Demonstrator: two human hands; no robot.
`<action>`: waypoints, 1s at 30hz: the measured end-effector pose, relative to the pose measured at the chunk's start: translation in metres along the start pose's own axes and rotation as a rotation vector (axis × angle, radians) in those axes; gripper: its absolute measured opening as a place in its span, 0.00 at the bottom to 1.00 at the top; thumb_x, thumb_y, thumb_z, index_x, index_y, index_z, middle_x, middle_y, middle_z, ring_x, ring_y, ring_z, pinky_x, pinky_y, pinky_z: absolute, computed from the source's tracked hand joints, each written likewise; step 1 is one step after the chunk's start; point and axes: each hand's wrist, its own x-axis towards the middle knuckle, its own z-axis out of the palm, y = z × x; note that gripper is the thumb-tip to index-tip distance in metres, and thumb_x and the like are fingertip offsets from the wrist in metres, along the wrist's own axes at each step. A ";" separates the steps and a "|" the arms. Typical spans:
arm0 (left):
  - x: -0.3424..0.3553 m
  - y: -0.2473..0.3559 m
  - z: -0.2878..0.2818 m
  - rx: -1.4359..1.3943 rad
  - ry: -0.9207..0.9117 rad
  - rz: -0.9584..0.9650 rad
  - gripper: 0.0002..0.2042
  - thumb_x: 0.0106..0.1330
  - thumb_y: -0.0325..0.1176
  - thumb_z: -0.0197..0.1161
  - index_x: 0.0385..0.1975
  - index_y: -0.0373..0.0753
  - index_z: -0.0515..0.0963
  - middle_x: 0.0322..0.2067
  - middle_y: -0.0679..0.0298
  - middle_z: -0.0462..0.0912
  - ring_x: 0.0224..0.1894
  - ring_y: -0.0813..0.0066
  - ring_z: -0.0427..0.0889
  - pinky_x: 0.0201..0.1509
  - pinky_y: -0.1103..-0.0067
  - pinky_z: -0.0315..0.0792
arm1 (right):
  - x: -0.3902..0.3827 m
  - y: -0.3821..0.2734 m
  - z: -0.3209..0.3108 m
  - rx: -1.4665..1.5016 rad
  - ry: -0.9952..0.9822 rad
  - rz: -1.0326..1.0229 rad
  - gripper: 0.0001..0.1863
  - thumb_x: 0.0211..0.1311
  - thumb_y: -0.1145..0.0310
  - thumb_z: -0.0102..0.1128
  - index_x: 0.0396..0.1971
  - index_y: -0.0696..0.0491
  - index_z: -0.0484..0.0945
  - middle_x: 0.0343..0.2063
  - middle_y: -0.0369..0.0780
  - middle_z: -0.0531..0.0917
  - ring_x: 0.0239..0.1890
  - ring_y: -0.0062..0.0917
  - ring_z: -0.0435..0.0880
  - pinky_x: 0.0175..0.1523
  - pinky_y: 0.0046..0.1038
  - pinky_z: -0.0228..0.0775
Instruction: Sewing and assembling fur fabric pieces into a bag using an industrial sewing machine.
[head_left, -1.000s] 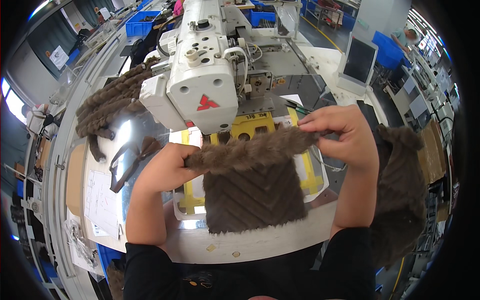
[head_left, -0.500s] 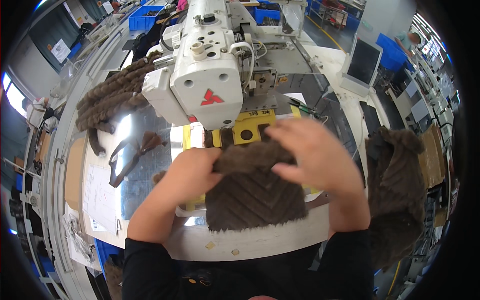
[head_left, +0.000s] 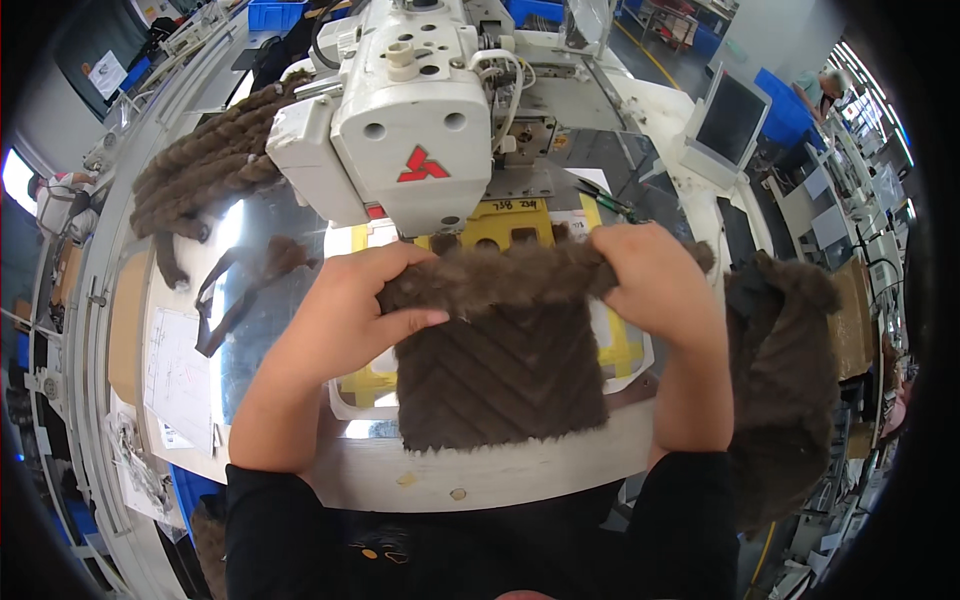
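Note:
A brown fuzzy fabric piece (head_left: 500, 375) with a chevron pattern lies on a yellow template frame (head_left: 620, 345) under the white sewing machine head (head_left: 400, 120). My left hand (head_left: 350, 300) grips the folded furry top edge at its left end. My right hand (head_left: 650, 280) grips the same edge at its right end. Both hands sit just in front of the machine's needle area, which the fabric and hands partly hide.
A heap of brown furry pieces (head_left: 205, 175) lies at the back left, another pile (head_left: 785, 360) at the right. A dark strap (head_left: 240, 285) and a paper sheet (head_left: 180, 375) lie left. A small monitor (head_left: 730, 125) stands back right. The white table edge (head_left: 500, 475) is near me.
The fabric's furry top edge and both hands have moved forward toward the machine head, and the hands have closed in from the ends of the edge.

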 end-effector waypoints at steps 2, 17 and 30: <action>-0.003 0.000 0.014 -0.132 0.015 0.036 0.24 0.55 0.31 0.81 0.52 0.34 0.81 0.39 0.56 0.88 0.39 0.65 0.87 0.48 0.75 0.79 | 0.009 -0.024 0.009 0.104 0.033 -0.090 0.14 0.45 0.78 0.63 0.36 0.60 0.76 0.31 0.50 0.81 0.40 0.50 0.82 0.46 0.44 0.75; -0.007 0.003 0.035 -0.400 0.282 0.526 0.26 0.43 0.34 0.88 0.46 0.37 0.88 0.40 0.61 0.88 0.38 0.69 0.88 0.43 0.77 0.81 | 0.014 -0.067 0.017 0.452 -0.131 -0.239 0.15 0.51 0.74 0.66 0.40 0.58 0.75 0.34 0.46 0.81 0.43 0.48 0.81 0.47 0.45 0.73; -0.014 -0.003 0.048 -0.440 0.216 0.632 0.21 0.46 0.28 0.86 0.41 0.32 0.88 0.36 0.57 0.88 0.33 0.66 0.84 0.37 0.76 0.78 | 0.018 -0.073 0.021 0.526 -0.241 -0.248 0.22 0.42 0.82 0.59 0.43 0.60 0.77 0.37 0.48 0.82 0.46 0.49 0.81 0.50 0.44 0.74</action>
